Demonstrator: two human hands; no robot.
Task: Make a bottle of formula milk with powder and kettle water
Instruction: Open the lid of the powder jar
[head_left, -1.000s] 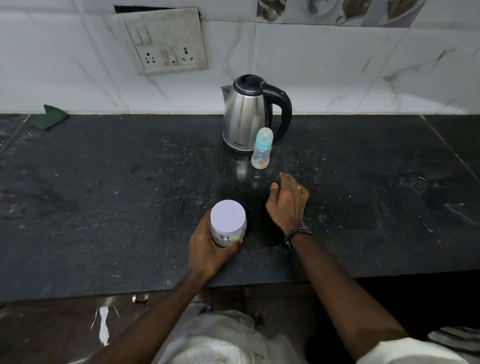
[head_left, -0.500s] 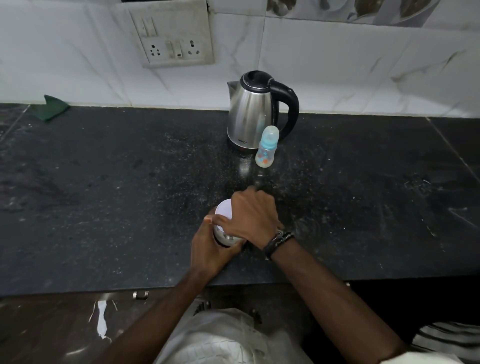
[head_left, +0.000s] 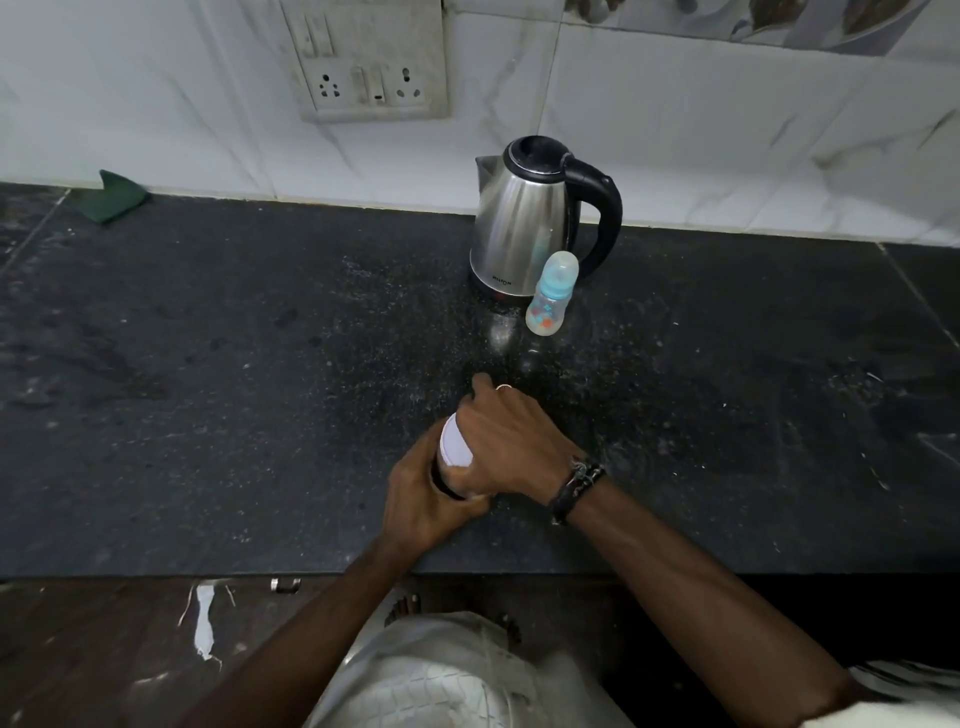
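Dark speckled stone counter (head_left: 218, 395) against a white marble-look tiled wall, with a switch-and-socket plate (head_left: 370, 57) above. Steel electric kettle (head_left: 524, 218) with black lid and handle stands at the back; a baby bottle (head_left: 551, 293), blue collar and clear cap on, stands upright just in front of it, touching or nearly so. Near the counter's front edge, the powder jar (head_left: 447, 467) is tilted; left hand (head_left: 423, 493) wraps its body, fingers curled round. Right hand (head_left: 511, 447) covers the white lid (head_left: 454, 447), fingers clamped on its rim; ring and dark wristband (head_left: 576, 486) visible. Green cloth (head_left: 120, 195) lies far left by the wall.
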